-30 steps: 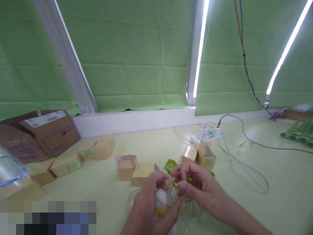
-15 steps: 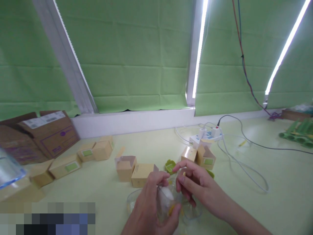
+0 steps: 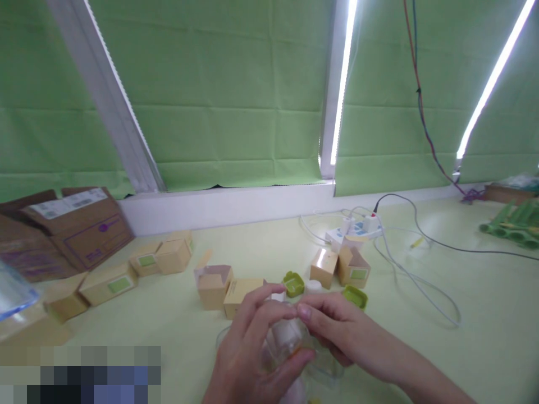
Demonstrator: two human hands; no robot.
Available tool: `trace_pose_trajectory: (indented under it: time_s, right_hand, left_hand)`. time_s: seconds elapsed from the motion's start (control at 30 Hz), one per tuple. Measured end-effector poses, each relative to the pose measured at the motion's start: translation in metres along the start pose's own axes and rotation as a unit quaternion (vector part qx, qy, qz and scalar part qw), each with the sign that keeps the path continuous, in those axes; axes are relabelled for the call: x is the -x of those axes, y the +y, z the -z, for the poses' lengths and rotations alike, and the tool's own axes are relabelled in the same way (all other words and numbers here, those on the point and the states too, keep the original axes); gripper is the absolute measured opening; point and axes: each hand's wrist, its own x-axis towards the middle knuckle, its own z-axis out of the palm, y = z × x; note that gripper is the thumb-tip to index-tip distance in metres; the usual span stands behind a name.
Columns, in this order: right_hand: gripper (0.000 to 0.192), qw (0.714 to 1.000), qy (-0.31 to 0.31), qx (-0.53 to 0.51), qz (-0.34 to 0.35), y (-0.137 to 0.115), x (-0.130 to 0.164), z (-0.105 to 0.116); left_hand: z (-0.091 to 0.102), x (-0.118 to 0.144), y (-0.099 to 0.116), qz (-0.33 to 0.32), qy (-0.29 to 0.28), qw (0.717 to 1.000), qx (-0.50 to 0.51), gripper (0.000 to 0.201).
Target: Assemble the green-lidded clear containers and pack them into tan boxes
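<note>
My left hand (image 3: 252, 342) is curled around a clear plastic piece (image 3: 288, 336) with something white inside, thumb below and fingers above. My right hand (image 3: 337, 322) meets its upper right edge. Thumb and index finger are pinched together there; what lies between them is hidden. Just beyond my hands are a small olive-green flower-shaped dish (image 3: 293, 284) and a round white piece (image 3: 313, 286). Another green dish (image 3: 354, 296) sits past my right wrist. More clear plastic (image 3: 330, 363) lies under my hands, partly covered.
Small tan cartons stand left (image 3: 108, 284), ahead (image 3: 214, 287) and right (image 3: 353, 266), some with raised flaps. A large cardboard box (image 3: 84, 233) is at the far left. Behind the right cartons, a power strip (image 3: 337, 234) trails cables (image 3: 421, 278). Green tubes (image 3: 511, 227) lie far right.
My right hand has lowered and come in against the clear plastic; the small yellow bit at its fingertips no longer shows. The white piece and right green dish show more fully.
</note>
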Motion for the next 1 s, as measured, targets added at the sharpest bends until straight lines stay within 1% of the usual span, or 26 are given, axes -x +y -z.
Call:
trace_pose_trajectory:
  time_s: [0.1, 0.23, 0.27, 0.33, 0.47, 0.57, 0.7, 0.87, 1.0]
  right_hand:
    - [0.051, 0.999, -0.01, -0.043, -0.023, 0.0028, -0.0004, 0.0002]
    - [0.047, 0.996, -0.02, -0.073, -0.049, 0.0037, 0.0001, 0.0]
    - [0.048, 0.995, -0.021, -0.076, -0.058, 0.0029, 0.0005, -0.0004]
    - [0.05, 0.994, -0.024, -0.081, -0.074, 0.0008, 0.0014, -0.0016]
    - [0.055, 0.991, -0.024, -0.098, -0.085, -0.0017, 0.0022, -0.0028]
    - [0.056, 0.99, -0.027, -0.112, -0.085, -0.0016, 0.0019, -0.0021]
    - [0.054, 0.99, -0.047, -0.116, -0.069, -0.0017, 0.0016, -0.0011]
    - [0.052, 0.982, -0.034, -0.161, -0.091, -0.0004, 0.0019, -0.0007]
    - [0.053, 0.981, -0.048, -0.166, -0.093, 0.0018, 0.0021, 0.0003]
  left_hand:
    - [0.0031, -0.0027, 0.0001, -0.014, 0.004, 1.0, -0.022, 0.04]
    - [0.0032, -0.0007, -0.0008, 0.008, 0.018, 1.0, -0.015, 0.058]
    - [0.003, 0.0002, -0.0011, 0.014, 0.023, 1.0, -0.005, 0.059]
    - [0.003, 0.0016, -0.0015, 0.013, 0.025, 1.0, 0.014, 0.052]
    - [0.0055, 0.0025, -0.0017, -0.033, 0.017, 0.999, 0.003, 0.036]
    - [0.0069, 0.003, -0.0022, -0.052, 0.031, 0.998, -0.022, 0.036]
    - [0.0056, 0.0038, -0.003, -0.075, 0.037, 0.996, -0.011, 0.04]
    - [0.0052, 0.0033, -0.0032, -0.068, 0.033, 0.997, -0.01, 0.039]
    - [0.0073, 0.0016, -0.0026, -0.062, 0.026, 0.998, -0.012, 0.034]
